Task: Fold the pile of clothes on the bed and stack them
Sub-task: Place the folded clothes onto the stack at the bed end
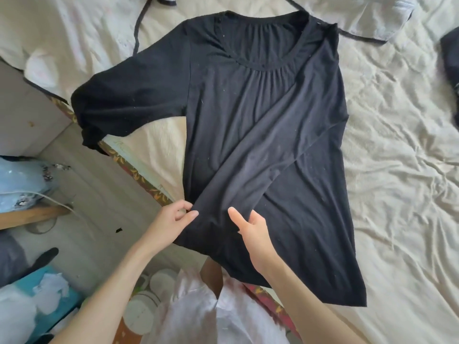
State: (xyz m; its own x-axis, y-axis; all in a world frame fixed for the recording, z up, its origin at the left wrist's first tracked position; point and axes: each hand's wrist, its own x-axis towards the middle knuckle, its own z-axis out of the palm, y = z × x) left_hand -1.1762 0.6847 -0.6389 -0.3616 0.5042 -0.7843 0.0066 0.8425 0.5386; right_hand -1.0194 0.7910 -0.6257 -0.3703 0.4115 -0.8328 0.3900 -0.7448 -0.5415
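Black top (260,125) is lying spread on the bed (397,145), filling centre frame, long axis running from neckline at upper centre down to hem at lower centre, where both hands are working. One sleeve is already lying folded diagonally across the body; the other is sticking out at centre left over the bed edge. Left hand (171,219) is pinching the folded sleeve's cuff end; right hand (253,229) is hovering spread just beside it. Unfolded sleeve is lying nearer the left hand.
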